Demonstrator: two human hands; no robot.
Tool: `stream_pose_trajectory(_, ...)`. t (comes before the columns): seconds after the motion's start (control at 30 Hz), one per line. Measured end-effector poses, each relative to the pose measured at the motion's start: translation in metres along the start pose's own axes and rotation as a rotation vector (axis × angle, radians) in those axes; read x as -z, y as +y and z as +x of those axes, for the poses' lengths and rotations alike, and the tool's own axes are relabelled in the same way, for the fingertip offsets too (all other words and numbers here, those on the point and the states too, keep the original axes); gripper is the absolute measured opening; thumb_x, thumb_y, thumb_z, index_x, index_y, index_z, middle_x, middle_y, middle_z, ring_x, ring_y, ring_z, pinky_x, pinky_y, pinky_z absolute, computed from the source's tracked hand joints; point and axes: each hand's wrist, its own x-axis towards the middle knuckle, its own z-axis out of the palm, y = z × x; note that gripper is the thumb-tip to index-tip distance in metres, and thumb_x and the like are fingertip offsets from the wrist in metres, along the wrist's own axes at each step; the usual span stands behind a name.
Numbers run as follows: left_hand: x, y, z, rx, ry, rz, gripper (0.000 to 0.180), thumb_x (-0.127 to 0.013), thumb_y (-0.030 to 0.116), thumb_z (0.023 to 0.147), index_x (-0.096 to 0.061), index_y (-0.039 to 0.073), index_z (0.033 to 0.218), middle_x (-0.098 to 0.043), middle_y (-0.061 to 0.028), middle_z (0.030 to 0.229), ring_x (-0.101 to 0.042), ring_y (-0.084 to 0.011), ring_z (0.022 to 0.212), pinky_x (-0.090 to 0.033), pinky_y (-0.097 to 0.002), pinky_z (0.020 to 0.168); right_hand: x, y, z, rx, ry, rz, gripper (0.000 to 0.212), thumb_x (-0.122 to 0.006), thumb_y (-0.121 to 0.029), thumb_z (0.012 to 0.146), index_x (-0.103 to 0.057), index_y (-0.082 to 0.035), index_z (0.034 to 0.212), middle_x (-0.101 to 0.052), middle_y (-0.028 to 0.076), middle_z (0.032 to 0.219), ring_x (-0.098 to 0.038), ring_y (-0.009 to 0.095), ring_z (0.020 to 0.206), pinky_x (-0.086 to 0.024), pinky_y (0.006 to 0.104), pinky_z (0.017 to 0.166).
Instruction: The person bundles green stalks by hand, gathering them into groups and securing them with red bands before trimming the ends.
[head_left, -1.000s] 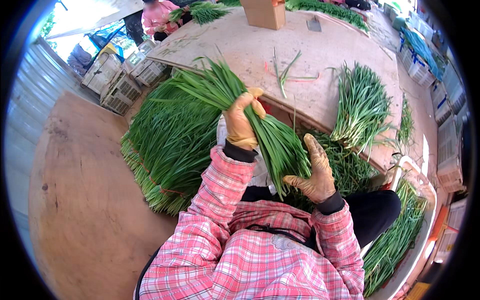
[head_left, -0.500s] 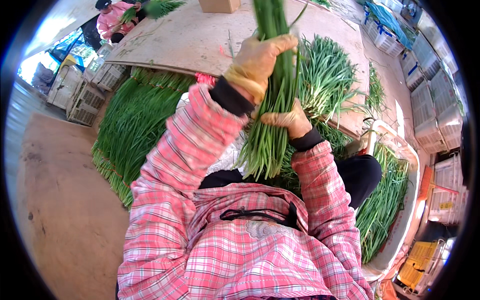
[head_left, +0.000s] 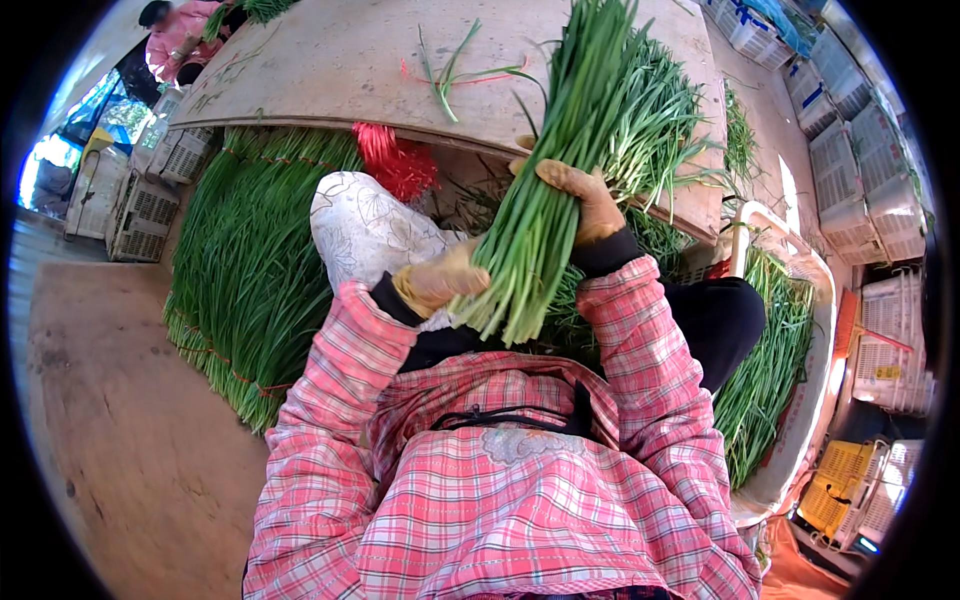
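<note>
Low beside the green bunch (head_left: pixel 535 230), your left hand (head_left: pixel 440 278) has shifted, its hold unclear; your right hand (head_left: pixel 592 205), fingers wrapped round it, now bears the weight.

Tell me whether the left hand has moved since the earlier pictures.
Yes: the left hand has moved away from the table, lower in view.

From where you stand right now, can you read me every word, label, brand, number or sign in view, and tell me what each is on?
No text here is clear enough to quote.
White tub: faint reddish marks on its side, too small and blurred to read.
White crate at the right: a small yellow label, too small to read.
Green bunch in the right hand: no lettering visible.
</note>
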Motion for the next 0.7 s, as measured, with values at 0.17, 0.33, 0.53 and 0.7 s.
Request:
stream_pose_trajectory(0.17,-0.002,-0.016,0.013,0.031,0.178,0.062,0.054,-0.072,0.010,0.070,-0.048,-0.001,0.118,-0.061,-0.0123,0.102,-0.063,-0.0221,0.085,-0.053,-0.0354,0.072,0.008,0.004,0.009,-0.028,0.083,0.024,0.042,-0.060,-0.016,0.081,-0.051,0.008,0.114,-0.063,0.012,0.097,-0.062,0.018,0.078,-0.053,0.0309,0.069)
stream_pose_trajectory(0.33,-0.001,-0.014,0.029,0.059,0.349,-0.035,0.032,-0.064,0.007,0.076,-0.055,-0.002,0.105,-0.063,-0.0129,0.081,-0.063,-0.0240,0.059,-0.053,-0.0353,0.051,0.033,0.013,0.005,-0.028,0.347,-0.227,0.049,-0.066,-0.035,0.080,-0.056,0.006,0.104,-0.064,0.014,0.093,-0.064,0.019,0.077,-0.052,0.0302,0.072)
stream_pose_trajectory(0.53,0.028,-0.047,0.035,0.108,0.385,-0.200,0.030,-0.062,0.014,0.081,-0.056,-0.002,0.104,-0.064,-0.0134,0.082,-0.064,-0.0259,0.065,-0.055,-0.0369,0.055,0.038,0.053,-0.053,-0.107,0.333,-0.512,0.068,-0.079,-0.026,0.069,-0.046,0.012,0.115,-0.060,0.017,0.104,-0.059,0.022,0.092,-0.046,0.0314,0.084)
stream_pose_trajectory(0.7,0.010,-0.045,0.027,0.111,0.326,-0.567,0.032,-0.059,0.016,0.082,-0.055,-0.004,0.108,-0.065,-0.0161,0.093,-0.065,-0.0290,0.079,-0.056,-0.0415,0.071,0.038,0.074,-0.056,0.075,0.365,-0.281,0.043,-0.072,-0.015,0.077,-0.054,0.003,0.111,-0.063,0.009,0.099,-0.060,0.016,0.085,-0.049,0.0274,0.076)
